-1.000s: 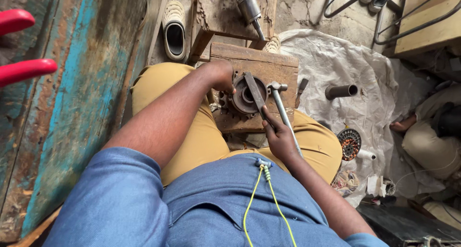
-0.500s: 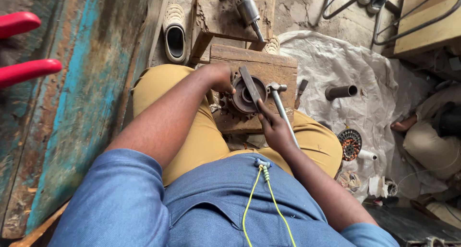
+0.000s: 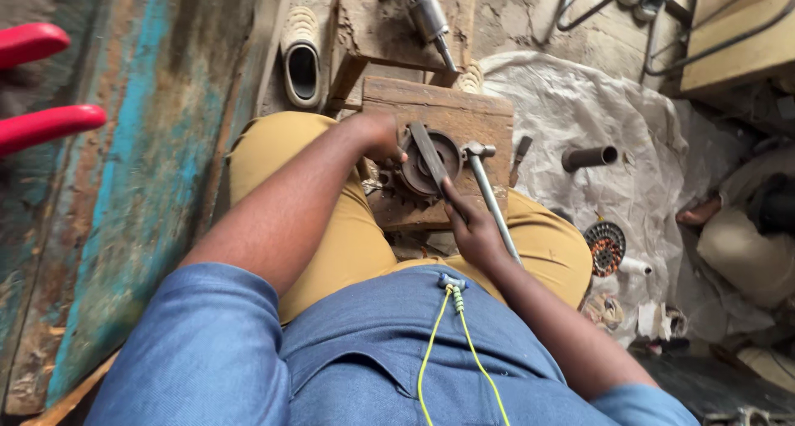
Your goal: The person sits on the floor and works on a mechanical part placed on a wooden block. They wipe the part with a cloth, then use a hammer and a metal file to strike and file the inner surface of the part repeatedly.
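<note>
A round, dark metal part [image 3: 421, 171] with teeth on its lower rim lies on a worn wooden block [image 3: 464, 115], which rests across the person's knees. The left hand [image 3: 379, 136] is at the left edge of this part, with the fingers curled against it, so it is closed on the rim, but how tight it is cannot be told. A flat metal bar [image 3: 431, 155] lies diagonally over the part, and the right hand [image 3: 474, 227] is closed around the lower end of this bar. Just beside that hand a hammer [image 3: 489, 190] with a thin metal handle lies with its head on the block, near the part; it runs along the hand, and whether the hand also holds it is not clear. The person sits in mustard-coloured trousers [image 3: 331, 227] and a blue shirt [image 3: 273, 351], with a yellow-green cord [image 3: 451, 343] hanging on the chest. Beyond the block stands a second wooden piece [image 3: 373, 24] with a cylindrical metal tool [image 3: 431, 16] lying on it, and a pale shoe [image 3: 302, 57] is next to it on the floor. To the left there is a wooden surface with old blue paint [image 3: 124, 194] and two red handles [image 3: 41, 82]. To the right a grey-white sheet [image 3: 604, 111] covers the floor, with a short pipe [image 3: 590, 156] and a small round wound part [image 3: 606, 245] on it.
</note>
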